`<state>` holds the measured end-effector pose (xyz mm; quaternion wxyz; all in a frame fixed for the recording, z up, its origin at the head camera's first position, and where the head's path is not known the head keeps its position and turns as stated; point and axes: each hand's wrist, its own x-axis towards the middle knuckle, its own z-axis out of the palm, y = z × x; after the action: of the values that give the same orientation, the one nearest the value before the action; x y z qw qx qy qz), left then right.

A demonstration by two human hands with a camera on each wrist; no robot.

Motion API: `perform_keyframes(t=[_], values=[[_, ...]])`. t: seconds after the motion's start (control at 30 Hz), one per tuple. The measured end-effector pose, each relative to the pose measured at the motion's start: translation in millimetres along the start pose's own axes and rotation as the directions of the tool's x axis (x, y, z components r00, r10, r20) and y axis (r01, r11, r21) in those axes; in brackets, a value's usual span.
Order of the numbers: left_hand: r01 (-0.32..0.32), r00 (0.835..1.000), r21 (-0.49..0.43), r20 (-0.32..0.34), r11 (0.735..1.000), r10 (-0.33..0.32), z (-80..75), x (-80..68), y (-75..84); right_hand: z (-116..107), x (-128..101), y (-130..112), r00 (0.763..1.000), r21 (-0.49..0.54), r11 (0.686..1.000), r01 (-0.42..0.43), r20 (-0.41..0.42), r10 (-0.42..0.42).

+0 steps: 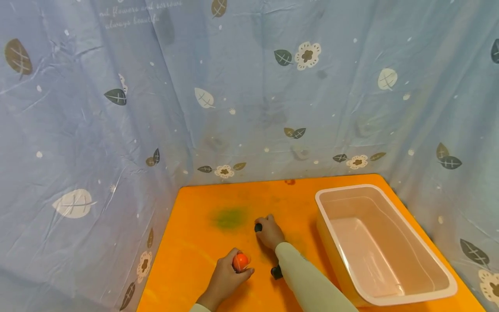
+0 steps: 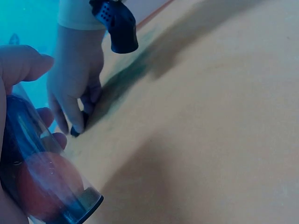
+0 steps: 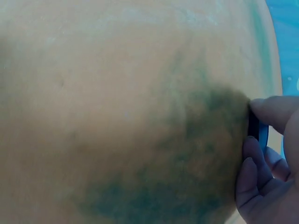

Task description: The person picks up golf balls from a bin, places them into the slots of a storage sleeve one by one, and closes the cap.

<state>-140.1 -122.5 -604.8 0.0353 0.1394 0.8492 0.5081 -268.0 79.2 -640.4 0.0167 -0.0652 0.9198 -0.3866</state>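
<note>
My left hand [image 1: 224, 277] grips a clear cylindrical container [image 2: 56, 140] at the front of the orange table. An orange ball [image 1: 241, 261] lies inside it, near the dark-rimmed end in the left wrist view. Farther forward and to the right, my right hand [image 1: 271, 234] pinches a small dark round cap [image 1: 258, 227] between thumb and fingers. The right wrist view shows this cap [image 3: 259, 128] on edge, close over the tabletop. My right fingers cover part of it.
To the right stands a large, pale, open plastic bin [image 1: 343, 249]. The orange table [image 1: 202, 234] has green stains [image 1: 230, 218]. Patterned blue curtains [image 1: 249, 108] enclose its back and sides. A dark wrist camera [image 1: 277, 272] hangs from the right sleeve.
</note>
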Motion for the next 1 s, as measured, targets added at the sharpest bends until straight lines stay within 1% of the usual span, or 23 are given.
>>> perform_keyframes(t=[0.13, 0.3, 0.53, 0.7, 0.8, 0.83, 0.87, 0.93, 1.0], values=[[-0.002, 1.0, -0.009, 0.006, 1.0, 0.002, 3.3, 1.0, 0.6, -2.7, -3.6, -0.2, 1.0, -0.033, 0.999, 0.005, 0.022, -0.005], [-0.009, 1.0, -0.006, 0.013, 1.0, 0.009, 4.5, 0.4, 1.5, -14.1, -12.9, -2.6, 0.998, 0.021, 0.999, 0.025, 0.051, -0.026], [-0.023, 0.999, 0.0, 0.029, 1.0, 0.023, 4.4, 3.4, 2.4, -30.1, -27.3, -5.4, 0.997, 0.154, 0.985, 0.072, 0.028, -0.078], [-0.025, 0.999, 0.008, 0.031, 1.0, 0.025, 7.1, 5.8, 4.3, -44.7, -41.2, -11.7, 0.998, 0.271, 0.96, 0.065, 0.007, -0.07], [-0.028, 0.999, 0.007, 0.038, 1.0, 0.028, 9.4, 7.9, 7.7, -57.9, -51.0, -19.3, 0.999, 0.363, 0.93, 0.052, -0.012, -0.051], [-0.026, 0.999, 0.004, 0.043, 1.0, 0.026, 10.2, 8.6, 8.7, -61.9, -54.2, -22.1, 0.999, 0.405, 0.913, 0.046, -0.013, -0.044], [-0.024, 0.999, 0.001, 0.047, 1.0, 0.024, 11.0, 9.3, 9.5, -65.5, -57.3, -24.6, 0.999, 0.451, 0.892, 0.035, -0.009, -0.035], [-0.023, 0.998, 0.0, 0.05, 1.0, 0.023, 12.7, 10.5, 10.4, -72.1, -64.5, -30.5, 1.0, 0.544, 0.839, 0.014, 0.014, -0.025], [-0.026, 0.998, -0.001, 0.05, 1.0, 0.026, 14.3, 11.3, 10.9, -77.2, -72.1, -36.1, 0.999, 0.617, 0.787, 0.003, 0.04, -0.035]])
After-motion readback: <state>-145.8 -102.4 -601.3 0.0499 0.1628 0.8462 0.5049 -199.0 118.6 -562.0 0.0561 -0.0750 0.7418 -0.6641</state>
